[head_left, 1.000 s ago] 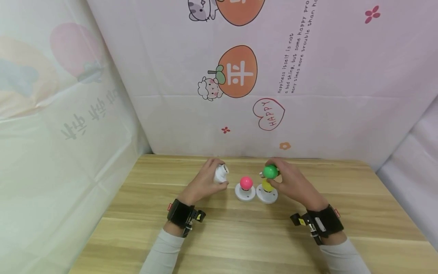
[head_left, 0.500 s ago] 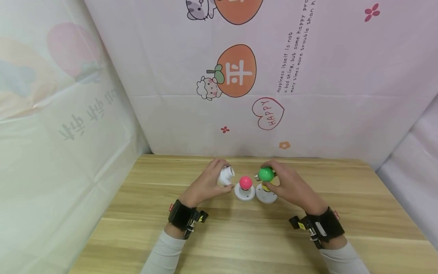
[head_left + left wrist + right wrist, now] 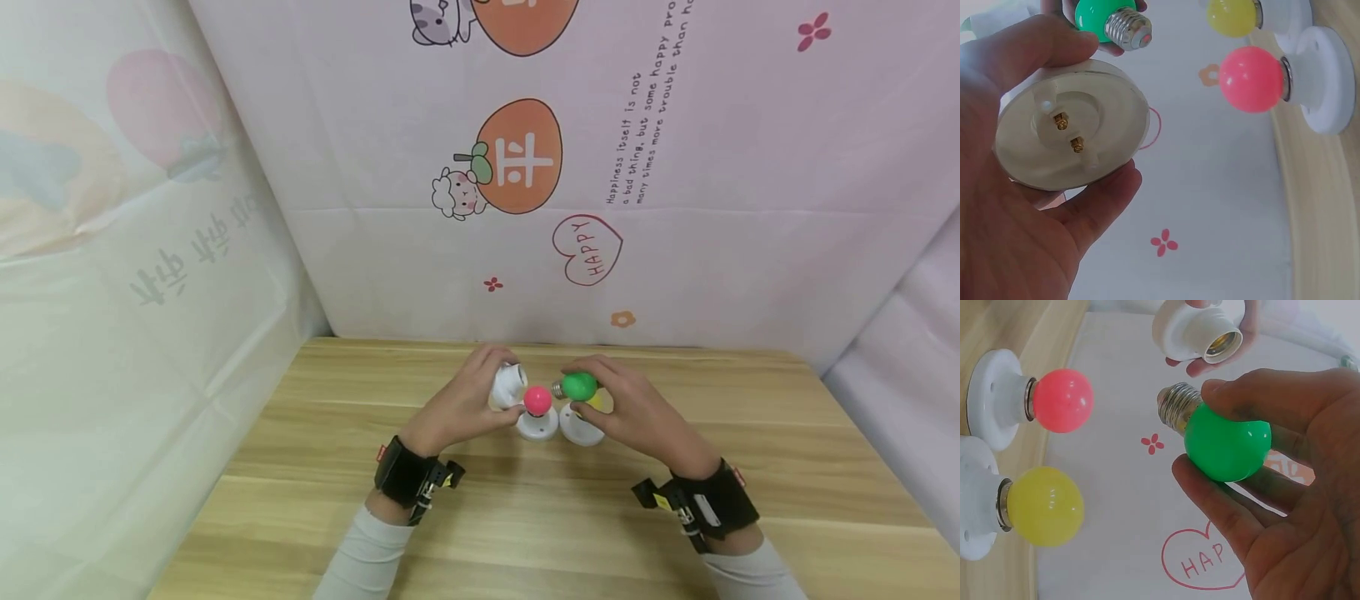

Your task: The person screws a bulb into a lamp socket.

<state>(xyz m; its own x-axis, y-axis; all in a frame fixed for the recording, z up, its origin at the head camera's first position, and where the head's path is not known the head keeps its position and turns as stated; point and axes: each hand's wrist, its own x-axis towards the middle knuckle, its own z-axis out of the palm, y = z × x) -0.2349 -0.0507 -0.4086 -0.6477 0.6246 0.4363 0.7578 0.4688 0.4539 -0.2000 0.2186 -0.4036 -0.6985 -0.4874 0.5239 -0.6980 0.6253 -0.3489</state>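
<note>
My left hand (image 3: 468, 402) grips a white lamp holder (image 3: 507, 385) above the table. Its hollow underside with two brass screws faces the left wrist camera, and its round socket mouth points right. Opposite it, my right hand (image 3: 633, 408) holds a green light bulb (image 3: 1227, 444) by the globe, thumb and fingers around it. The bulb's metal screw base (image 3: 1179, 407) points left toward the socket mouth, with a gap between them. Below, a pink bulb (image 3: 537, 401) stands upright in a white holder. Beside that, a yellow bulb (image 3: 1046, 506) sits in another holder, partly hidden by my right hand in the head view.
The wooden table (image 3: 525, 525) ends at a white printed cloth (image 3: 420, 275) hanging behind it. More cloth hangs at the left and right sides. The two standing holders (image 3: 1329, 80) sit side by side under my hands.
My left hand has moved right with the lamp holder, and my right hand has moved left with the green bulb. The gap between the two has narrowed. Both standing bulbs stay put.
</note>
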